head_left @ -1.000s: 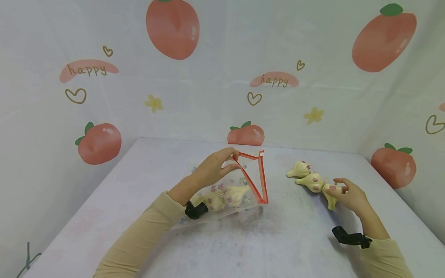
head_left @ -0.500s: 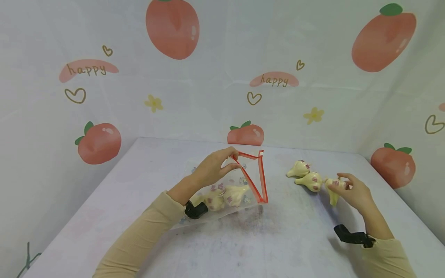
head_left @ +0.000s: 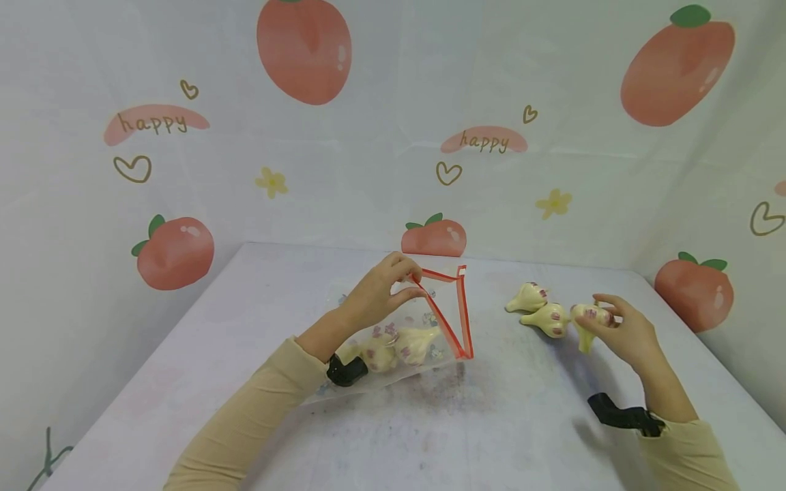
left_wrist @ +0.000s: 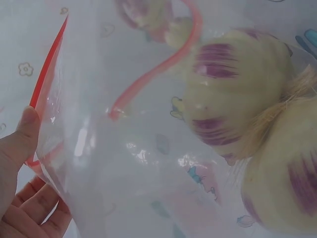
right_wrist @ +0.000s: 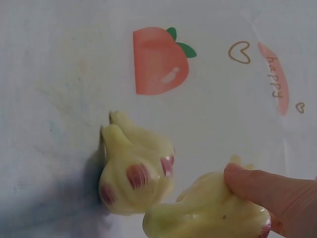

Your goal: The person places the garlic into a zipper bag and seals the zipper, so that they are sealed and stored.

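1. Two bare hands are over a pale worktop (head_left: 399, 436): the left hand (head_left: 376, 293) near its middle, the right hand (head_left: 632, 335) toward its right side.
2. The left hand's grip is a pinch on the red edge of a clear bag (head_left: 464, 317); in the left wrist view the thumb lies on that edge, fingers below.
3. The bag's mouth gapes to the right.
4. Inside it lie several bagged garlic bulbs (head_left: 416, 346), cream with purple patches; straw-like fibres show on two of them close up.
5. The right hand's grip is parted only by the width of the held garlic bulb (head_left: 586, 319), thumb and fingers round its body, stalk pointing toward the person.
6. Two loose garlic bulbs (head_left: 548, 320) rest together just left of it; whether the held one touches them, I cannot tell.
7. Black wrist mounts (head_left: 623, 414) sit at both beige cuffs (head_left: 307, 361).
8. Behind hangs a white backdrop (head_left: 368, 170) printed with red fruit and "happy".
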The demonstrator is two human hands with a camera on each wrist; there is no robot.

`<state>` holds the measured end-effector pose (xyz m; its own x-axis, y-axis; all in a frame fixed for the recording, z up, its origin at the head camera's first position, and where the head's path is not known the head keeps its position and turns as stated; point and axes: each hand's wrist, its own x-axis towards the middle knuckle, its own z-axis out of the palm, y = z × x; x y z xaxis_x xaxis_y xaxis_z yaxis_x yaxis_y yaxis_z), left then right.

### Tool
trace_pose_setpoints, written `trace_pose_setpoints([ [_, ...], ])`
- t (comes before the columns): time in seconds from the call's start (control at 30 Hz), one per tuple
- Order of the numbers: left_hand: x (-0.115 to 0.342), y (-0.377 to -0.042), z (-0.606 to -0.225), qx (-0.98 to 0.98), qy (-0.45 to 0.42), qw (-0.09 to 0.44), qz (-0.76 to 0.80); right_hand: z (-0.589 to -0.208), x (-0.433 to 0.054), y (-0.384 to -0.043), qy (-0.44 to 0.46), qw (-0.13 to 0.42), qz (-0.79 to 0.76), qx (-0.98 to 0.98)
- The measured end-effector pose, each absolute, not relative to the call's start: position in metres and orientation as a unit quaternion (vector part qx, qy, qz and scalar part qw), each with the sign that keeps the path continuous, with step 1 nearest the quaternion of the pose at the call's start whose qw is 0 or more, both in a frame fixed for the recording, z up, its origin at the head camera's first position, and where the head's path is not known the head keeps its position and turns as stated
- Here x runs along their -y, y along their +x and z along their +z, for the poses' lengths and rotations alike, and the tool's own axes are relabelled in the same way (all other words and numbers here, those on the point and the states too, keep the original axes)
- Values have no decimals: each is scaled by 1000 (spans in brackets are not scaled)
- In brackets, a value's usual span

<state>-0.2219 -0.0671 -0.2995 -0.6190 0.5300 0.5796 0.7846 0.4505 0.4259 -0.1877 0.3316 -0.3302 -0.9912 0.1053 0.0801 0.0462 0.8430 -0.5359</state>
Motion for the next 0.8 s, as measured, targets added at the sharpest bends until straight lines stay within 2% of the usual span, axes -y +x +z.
trace_pose_setpoints([
  [0.8, 67, -223, -299, 836, -380, 213, -333, -316, -300, -181, 19, 109, 300, 948],
])
